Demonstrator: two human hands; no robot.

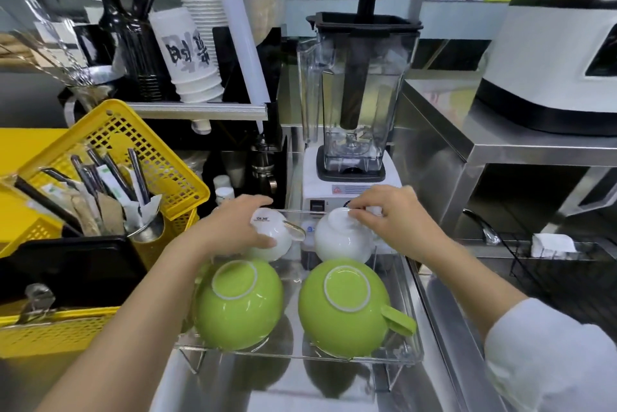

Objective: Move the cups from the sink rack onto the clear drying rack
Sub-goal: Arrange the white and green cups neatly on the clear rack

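Observation:
The clear drying rack (412, 338) stands on the steel counter in front of me. Two green cups sit upside down in its near row, one on the left (238, 306) and one on the right (347, 308) with its handle pointing right. In the far row are two white cups, both upside down. My left hand (238, 228) grips the left white cup (272, 233) from its left side. My right hand (390, 221) pinches the base rim of the right white cup (340, 239).
A blender (357, 101) stands just behind the rack. Left of it are a yellow basket (140, 144) with utensils and a black tray (66, 264). At the right edge a black wire sink rack (561, 261) holds a white cloth, under a steel shelf (521, 141).

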